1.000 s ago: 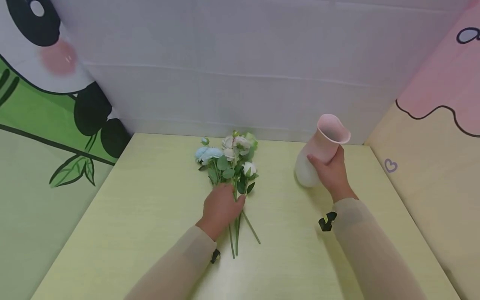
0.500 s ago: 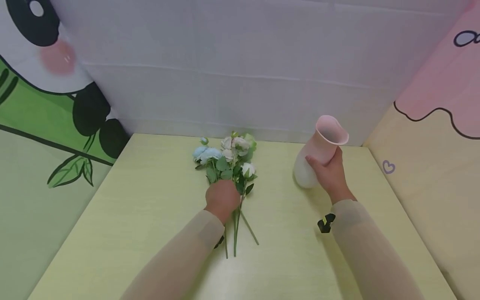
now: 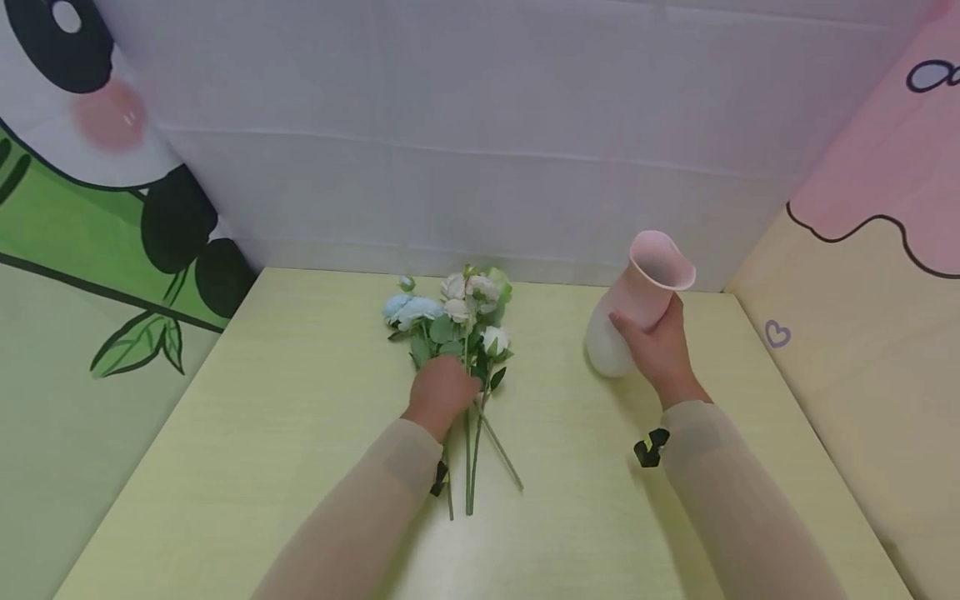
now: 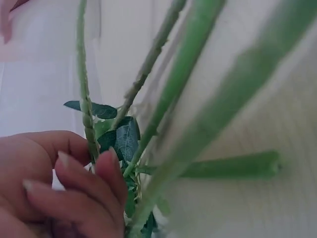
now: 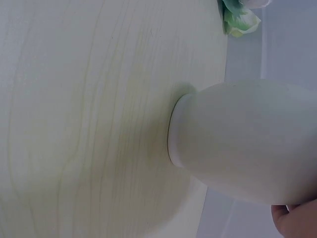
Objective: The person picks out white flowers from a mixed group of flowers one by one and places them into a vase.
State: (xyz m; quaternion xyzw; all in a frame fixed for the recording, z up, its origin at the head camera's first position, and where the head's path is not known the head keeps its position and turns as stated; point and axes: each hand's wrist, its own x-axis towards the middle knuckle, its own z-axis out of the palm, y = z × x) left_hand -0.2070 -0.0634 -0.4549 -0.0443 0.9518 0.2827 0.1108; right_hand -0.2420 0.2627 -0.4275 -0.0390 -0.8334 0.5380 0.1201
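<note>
Head view: left hand pinches flower stems; blooms point away. Vase right of flowers, right hand wraps it.

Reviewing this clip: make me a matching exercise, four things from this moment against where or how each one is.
Things:
1. left hand
2. right hand
3. vase
4. flowers

States:
A. stands tilted on the table, mouth open
B. lie flat, blooms toward the back wall
C. grips the vase's neck
D. holds the green stems

Pairs: 1-D, 2-C, 3-A, 4-B
</note>
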